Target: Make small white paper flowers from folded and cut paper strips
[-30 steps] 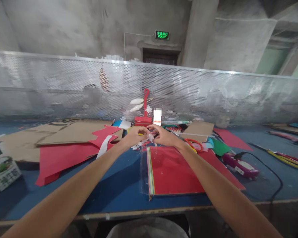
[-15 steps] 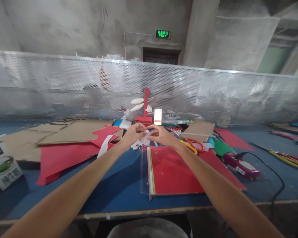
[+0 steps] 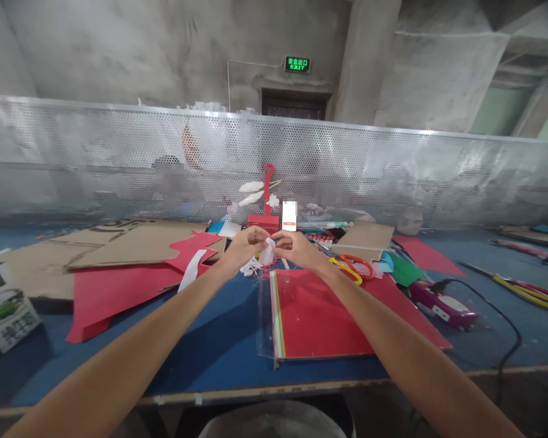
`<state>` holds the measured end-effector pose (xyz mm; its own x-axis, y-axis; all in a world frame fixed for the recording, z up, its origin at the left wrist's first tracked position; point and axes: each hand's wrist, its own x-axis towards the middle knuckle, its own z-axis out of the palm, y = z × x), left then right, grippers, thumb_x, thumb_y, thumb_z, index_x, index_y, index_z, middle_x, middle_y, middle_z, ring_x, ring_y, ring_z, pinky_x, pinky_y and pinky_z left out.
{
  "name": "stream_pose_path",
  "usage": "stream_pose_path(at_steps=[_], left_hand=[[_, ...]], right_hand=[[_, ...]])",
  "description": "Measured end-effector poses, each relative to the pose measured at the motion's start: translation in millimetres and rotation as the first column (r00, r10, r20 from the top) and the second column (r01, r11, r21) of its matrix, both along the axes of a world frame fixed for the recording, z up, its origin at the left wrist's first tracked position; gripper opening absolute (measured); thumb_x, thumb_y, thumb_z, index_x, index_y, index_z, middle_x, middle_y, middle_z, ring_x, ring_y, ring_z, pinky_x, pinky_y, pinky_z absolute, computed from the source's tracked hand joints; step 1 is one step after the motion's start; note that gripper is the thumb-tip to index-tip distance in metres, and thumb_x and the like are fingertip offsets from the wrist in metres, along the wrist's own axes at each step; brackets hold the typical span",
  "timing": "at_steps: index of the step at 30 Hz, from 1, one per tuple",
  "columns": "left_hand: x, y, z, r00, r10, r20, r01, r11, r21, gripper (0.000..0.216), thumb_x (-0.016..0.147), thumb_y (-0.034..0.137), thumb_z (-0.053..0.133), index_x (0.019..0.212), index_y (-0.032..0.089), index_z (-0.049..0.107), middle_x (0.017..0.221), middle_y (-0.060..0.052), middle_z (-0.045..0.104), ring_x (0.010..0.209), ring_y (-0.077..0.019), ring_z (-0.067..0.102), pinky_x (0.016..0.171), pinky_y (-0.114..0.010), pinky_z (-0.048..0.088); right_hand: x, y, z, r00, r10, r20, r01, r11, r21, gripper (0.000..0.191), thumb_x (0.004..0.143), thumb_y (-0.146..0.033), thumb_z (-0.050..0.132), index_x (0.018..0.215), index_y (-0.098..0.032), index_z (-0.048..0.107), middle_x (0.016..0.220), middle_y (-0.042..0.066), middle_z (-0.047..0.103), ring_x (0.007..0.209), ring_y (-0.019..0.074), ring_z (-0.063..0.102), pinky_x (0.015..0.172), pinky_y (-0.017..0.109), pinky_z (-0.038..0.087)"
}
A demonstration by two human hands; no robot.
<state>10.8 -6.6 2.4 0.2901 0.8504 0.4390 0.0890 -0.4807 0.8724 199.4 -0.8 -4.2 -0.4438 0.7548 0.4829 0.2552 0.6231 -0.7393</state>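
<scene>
White paper (image 3: 267,250) has shifted left, pinched in nearly closed fingertips of left hand (image 3: 248,244) and right hand (image 3: 296,248). Probably shaping; next calls for steady grip.

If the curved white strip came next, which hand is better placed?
Probably the left hand: the white strip lies to the left, nearer it than the right hand. Both hands hold a small white piece, though.

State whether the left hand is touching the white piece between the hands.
Touching. The head view shows the left hand with its fingertips against the upper part of the white piece.
</scene>
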Motion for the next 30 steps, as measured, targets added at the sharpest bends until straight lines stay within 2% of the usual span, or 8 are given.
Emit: stream_pose_path(at_steps=[3, 6, 10, 14, 17, 23, 27, 30], left_hand=[[-0.5, -1.2, 0.5, 1.000, -0.001, -0.004, 0.001, 1.000, 0.024, 0.020, 0.071, 0.023, 0.072, 0.086, 0.016, 0.061, 0.081, -0.004, 0.068, 0.075, -0.0153, 0.063, 0.068, -0.027, 0.048], [0.5, -3.2, 0.3, 1.000, -0.007, -0.023, 0.008, 0.999, 0.050, 0.023, 0.070, 0.024, 0.073, 0.087, 0.016, 0.061, 0.081, -0.004, 0.068, 0.073, -0.0151, 0.063, 0.066, -0.027, 0.048], [1.4, -2.8, -1.1, 0.996, 0.044, -0.079, -0.033, 0.990, 0.134, 0.021, 0.072, 0.024, 0.071, 0.090, 0.015, 0.062, 0.079, -0.003, 0.066, 0.070, -0.0137, 0.060, 0.062, -0.025, 0.046], [0.3, 2.4, -3.1, 0.976, 0.134, -0.170, -0.087, 0.961, 0.261, 0.017, 0.079, 0.023, 0.063, 0.094, 0.016, 0.064, 0.080, -0.004, 0.066, 0.071, -0.0145, 0.061, 0.063, -0.026, 0.046], [-0.4, 4.6, -3.8, 0.952, 0.183, -0.244, -0.097, 0.940, 0.326, 0.018, 0.082, 0.022, 0.058, 0.097, 0.017, 0.066, 0.085, -0.005, 0.068, 0.073, -0.0158, 0.063, 0.065, -0.027, 0.048], [-1.6, -0.3, -2.3, 0.914, 0.205, -0.350, -0.063, 0.924, 0.378, 0.018, 0.085, 0.023, 0.054, 0.096, 0.019, 0.068, 0.084, -0.004, 0.070, 0.075, -0.0170, 0.065, 0.066, -0.026, 0.049], [-2.9, -2.0, -0.2, 0.896, 0.269, -0.353, -0.120, 0.913, 0.391, 0.015, 0.086, 0.026, 0.056, 0.093, 0.018, 0.066, 0.078, -0.004, 0.069, 0.068, -0.0165, 0.063, 0.063, -0.026, 0.047], [-2.9, -1.1, 1.5, 0.905, 0.274, -0.324, -0.136, 0.910, 0.391, 0.015, 0.085, 0.025, 0.056, 0.094, 0.017, 0.066, 0.086, -0.005, 0.071, 0.073, -0.0174, 0.064, 0.065, -0.027, 0.048]], right_hand=[[-1.5, -0.8, -1.1, 1.000, -0.016, 0.003, 0.016, 1.000, 0.017, 0.037, 0.081, -0.040, 0.068, 0.108, -0.015, 0.063, 0.089, 0.007, 0.072, 0.082, 0.0202, 0.069, 0.071, 0.029, 0.052], [-3.0, -1.5, -2.1, 0.999, -0.031, 0.030, 0.030, 0.999, 0.025, 0.042, 0.079, -0.042, 0.070, 0.109, -0.014, 0.063, 0.081, 0.005, 0.071, 0.075, 0.0187, 0.067, 0.067, 0.027, 0.049], [-2.9, -0.2, -2.0, 0.996, -0.076, 0.048, 0.075, 0.997, 0.031, 0.037, 0.079, -0.044, 0.068, 0.099, -0.013, 0.065, 0.074, 0.005, 0.069, 0.066, 0.0167, 0.063, 0.062, 0.026, 0.046], [-1.6, 0.8, -0.3, 0.996, -0.080, 0.036, 0.079, 0.997, 0.007, 0.025, 0.078, -0.037, 0.066, 0.085, -0.013, 0.065, 0.072, 0.006, 0.069, 0.065, 0.0167, 0.063, 0.060, 0.025, 0.046], [-1.5, 0.5, 0.2, 0.995, -0.086, 0.051, 0.085, 0.996, 0.030, 0.020, 0.078, -0.033, 0.065, 0.082, -0.013, 0.066, 0.072, 0.005, 0.069, 0.064, 0.0166, 0.062, 0.059, 0.025, 0.045], [-0.3, -0.4, -0.5, 0.991, -0.086, 0.107, 0.082, 0.996, 0.040, 0.023, 0.080, -0.036, 0.063, 0.081, -0.014, 0.068, 0.072, 0.006, 0.069, 0.066, 0.0176, 0.063, 0.061, 0.025, 0.044], [0.8, -1.0, -0.2, 0.985, -0.077, 0.153, 0.073, 0.997, 0.032, 0.019, 0.081, -0.027, 0.057, 0.085, -0.013, 0.068, 0.069, 0.003, 0.067, 0.063, 0.0154, 0.060, 0.060, 0.024, 0.042], [0.7, -2.1, 0.4, 0.982, -0.048, 0.182, 0.047, 0.999, 0.009, 0.017, 0.078, -0.020, 0.053, 0.086, -0.013, 0.067, 0.068, 0.002, 0.066, 0.062, 0.0140, 0.058, 0.061, 0.023, 0.041]])
